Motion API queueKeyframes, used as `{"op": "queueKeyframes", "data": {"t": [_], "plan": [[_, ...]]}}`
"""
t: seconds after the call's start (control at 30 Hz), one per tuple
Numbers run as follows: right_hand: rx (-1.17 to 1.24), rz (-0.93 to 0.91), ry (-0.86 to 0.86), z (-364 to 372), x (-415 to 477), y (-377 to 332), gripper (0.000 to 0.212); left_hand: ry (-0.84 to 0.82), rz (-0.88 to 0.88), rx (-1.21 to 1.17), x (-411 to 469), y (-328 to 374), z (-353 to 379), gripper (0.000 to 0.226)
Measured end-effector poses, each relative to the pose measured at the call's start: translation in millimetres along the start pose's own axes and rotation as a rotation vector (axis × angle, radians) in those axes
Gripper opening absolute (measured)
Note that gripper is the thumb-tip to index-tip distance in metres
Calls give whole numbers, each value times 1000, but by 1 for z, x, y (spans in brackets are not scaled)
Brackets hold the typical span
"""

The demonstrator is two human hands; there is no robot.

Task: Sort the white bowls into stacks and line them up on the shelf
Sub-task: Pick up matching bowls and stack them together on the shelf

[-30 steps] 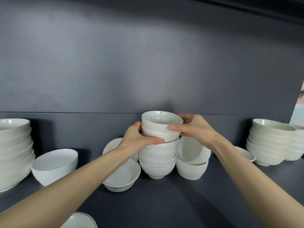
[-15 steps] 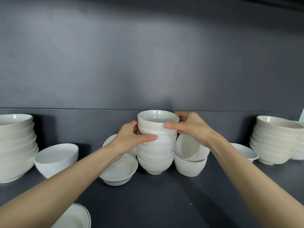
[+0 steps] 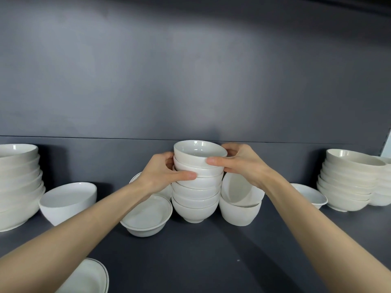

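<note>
A stack of several small white bowls [image 3: 195,199] stands in the middle of the dark shelf [image 3: 211,254]. Its top bowl [image 3: 200,153] sits slightly tilted. My left hand [image 3: 163,175] grips the stack's left side, thumb across the upper bowls. From the right, my right hand [image 3: 243,163] holds the top bowl, thumb on its front wall and fingers behind. Two small bowls [image 3: 241,199] lie nested and tilted just right of the stack.
A rimmed shallow bowl [image 3: 147,216] sits left of the stack, with another behind it. Further left are a single wide bowl [image 3: 67,200] and a tall stack of large bowls [image 3: 18,185]. A small dish [image 3: 309,194] and bowl stacks [image 3: 349,180] stand right.
The stack sits a little straighter, and both hands have stayed on its upper bowls. My view has shifted slightly.
</note>
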State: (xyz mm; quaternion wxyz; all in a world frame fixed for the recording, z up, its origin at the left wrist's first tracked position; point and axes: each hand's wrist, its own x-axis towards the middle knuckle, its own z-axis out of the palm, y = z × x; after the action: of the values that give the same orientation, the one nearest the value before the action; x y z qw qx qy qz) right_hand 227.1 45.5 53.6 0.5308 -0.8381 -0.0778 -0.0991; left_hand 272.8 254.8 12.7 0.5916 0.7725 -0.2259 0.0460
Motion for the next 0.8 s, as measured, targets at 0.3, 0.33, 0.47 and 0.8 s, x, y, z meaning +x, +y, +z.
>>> {"op": "queueKeyframes", "data": {"t": [0.3,0.33,0.47,0.8], "plan": [[1,12,-2,-2,2,2,41,26,49,58,4,-1,-1,69],[1,11,-1,-2,3,2,42,23,50,57,4,-2,-1,68],[0,2,-7,0,4,1,40,-13,52,39,5,-7,-2,49],[-78,-9,-46,0,7,2,43,-92,32,47,0,-7,-5,51]]}}
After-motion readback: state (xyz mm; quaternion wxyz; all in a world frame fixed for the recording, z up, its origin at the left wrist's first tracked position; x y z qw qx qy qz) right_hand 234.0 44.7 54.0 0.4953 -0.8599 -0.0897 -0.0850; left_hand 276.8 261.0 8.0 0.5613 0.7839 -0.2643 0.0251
